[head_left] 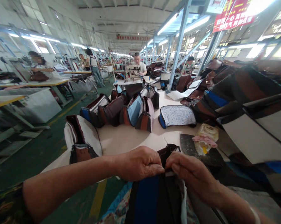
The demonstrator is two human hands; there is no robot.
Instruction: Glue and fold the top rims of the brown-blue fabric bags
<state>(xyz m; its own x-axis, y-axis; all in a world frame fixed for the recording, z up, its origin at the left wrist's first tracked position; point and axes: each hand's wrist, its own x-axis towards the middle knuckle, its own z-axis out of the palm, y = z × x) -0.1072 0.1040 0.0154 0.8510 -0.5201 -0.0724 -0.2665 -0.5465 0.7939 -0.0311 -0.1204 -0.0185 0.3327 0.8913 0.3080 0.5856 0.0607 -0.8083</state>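
Note:
A dark bag piece with a blue stripe stands upright in front of my body at the table's near edge. My left hand is closed, its thumb and fingers pinching the upper edge of the bag piece. Close beside it, my right hand is closed on the same edge, slightly to the right. Between the two hands the dark rim shows, with a loose thread above it. The exact spot gripped is hidden by the fingers.
Several sewn bag pieces stand on the white table. A patterned piece lies behind my hands. A plastic-wrapped bundle rests on a dark board. Bags pile up at the right. Other people work farther back.

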